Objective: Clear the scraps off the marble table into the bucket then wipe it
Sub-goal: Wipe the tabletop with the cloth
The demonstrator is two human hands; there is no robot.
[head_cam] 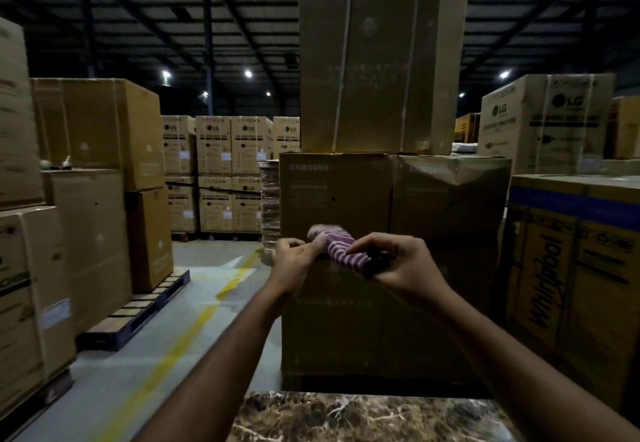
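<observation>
A purple-and-white striped cloth [337,246] is bunched up in the air in front of me, well above the table. My left hand [294,261] pinches its left end. My right hand [398,263] grips its right end with curled fingers. The dark brown marble table [363,417] with pale veins shows only as a strip at the bottom edge. No scraps and no bucket are in view.
A stack of tall cardboard appliance boxes [381,216] stands right behind the table. More boxes on pallets [97,199] line the left, and a Whirlpool box [571,268] is at the right. A grey floor aisle with a yellow line [194,320] runs on the left.
</observation>
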